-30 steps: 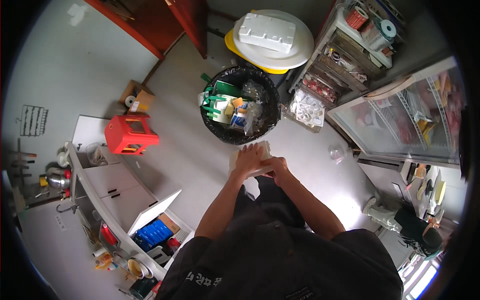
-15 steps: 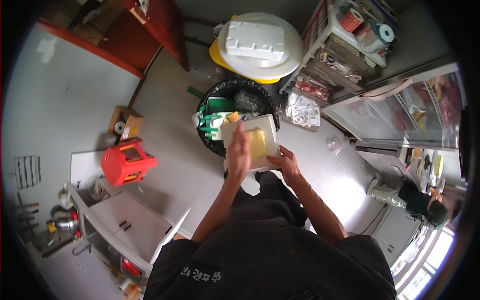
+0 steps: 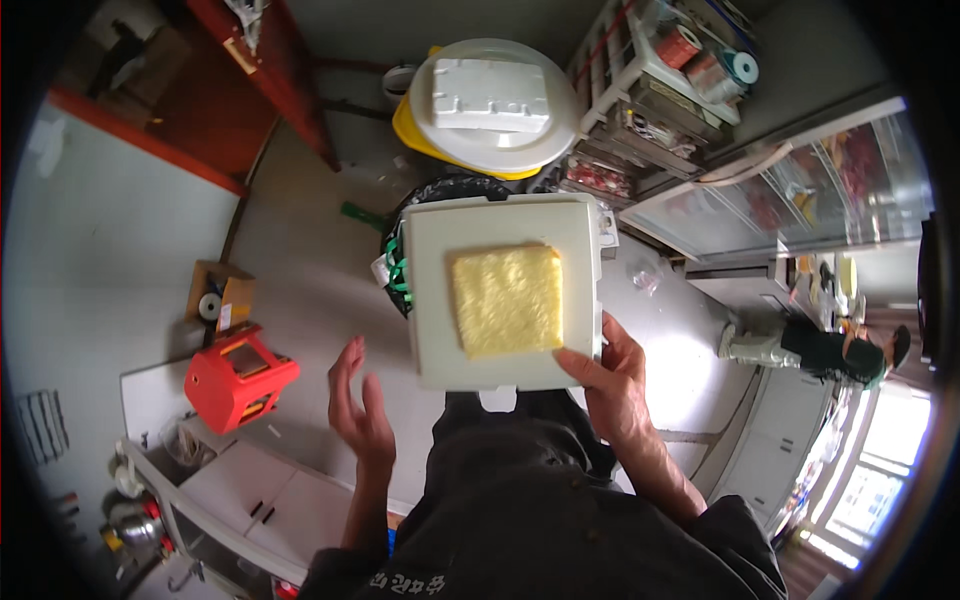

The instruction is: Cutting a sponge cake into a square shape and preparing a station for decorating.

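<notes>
And here's the right hand (image 3: pixel 618 380) gripping the white tray (image 3: pixel 432 300) by its right side, left hand (image 3: pixel 362 415) spread and free, yellow bread slice (image 3: pixel 508 302) already lying on top, tray not yet set down.

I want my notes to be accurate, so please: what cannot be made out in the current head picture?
Head view: most of what the bin holds; the white board hides it.
Head view: how far the right hand reaches beneath; the board hides it.
Head view: details of the wall rack; blurred near the rim.
</notes>
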Demonstrator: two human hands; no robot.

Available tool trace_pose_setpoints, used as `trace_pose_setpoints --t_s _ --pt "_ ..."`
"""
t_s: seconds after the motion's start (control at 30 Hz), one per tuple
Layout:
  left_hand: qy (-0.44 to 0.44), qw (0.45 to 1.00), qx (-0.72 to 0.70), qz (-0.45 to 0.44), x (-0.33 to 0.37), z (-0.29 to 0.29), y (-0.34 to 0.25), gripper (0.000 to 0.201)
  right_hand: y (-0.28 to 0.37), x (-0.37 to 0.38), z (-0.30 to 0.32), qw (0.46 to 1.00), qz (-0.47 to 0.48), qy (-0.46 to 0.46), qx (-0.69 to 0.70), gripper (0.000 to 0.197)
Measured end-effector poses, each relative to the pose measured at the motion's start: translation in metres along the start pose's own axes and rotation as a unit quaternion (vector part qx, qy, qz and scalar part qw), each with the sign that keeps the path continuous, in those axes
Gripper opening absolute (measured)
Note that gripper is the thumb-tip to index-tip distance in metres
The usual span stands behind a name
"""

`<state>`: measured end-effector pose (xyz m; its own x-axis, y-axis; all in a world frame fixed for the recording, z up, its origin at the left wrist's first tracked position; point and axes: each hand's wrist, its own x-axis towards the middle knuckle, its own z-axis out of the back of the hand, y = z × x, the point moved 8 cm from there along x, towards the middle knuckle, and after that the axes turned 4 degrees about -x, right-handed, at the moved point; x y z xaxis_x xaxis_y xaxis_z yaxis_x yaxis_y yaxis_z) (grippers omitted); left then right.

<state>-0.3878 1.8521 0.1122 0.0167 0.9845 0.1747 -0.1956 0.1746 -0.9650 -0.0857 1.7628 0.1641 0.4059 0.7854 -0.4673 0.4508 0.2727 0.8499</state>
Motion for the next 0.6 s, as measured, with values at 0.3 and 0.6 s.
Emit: trace_pose_setpoints --t_s 0.3,0.6 --pt "0.3 0.896 0.169 -0.279 0.024 -0.057 -0.125 0.07 -0.014 -0.052 -0.022 0.999 -0.014 -0.032 0.026 0.053" --pt "0.385 0.899 0.059 -0.203 0.028 -0.089 -0.131 0.067 -0.013 -0.062 -0.001 0.994 0.003 -0.041 0.098 0.051"
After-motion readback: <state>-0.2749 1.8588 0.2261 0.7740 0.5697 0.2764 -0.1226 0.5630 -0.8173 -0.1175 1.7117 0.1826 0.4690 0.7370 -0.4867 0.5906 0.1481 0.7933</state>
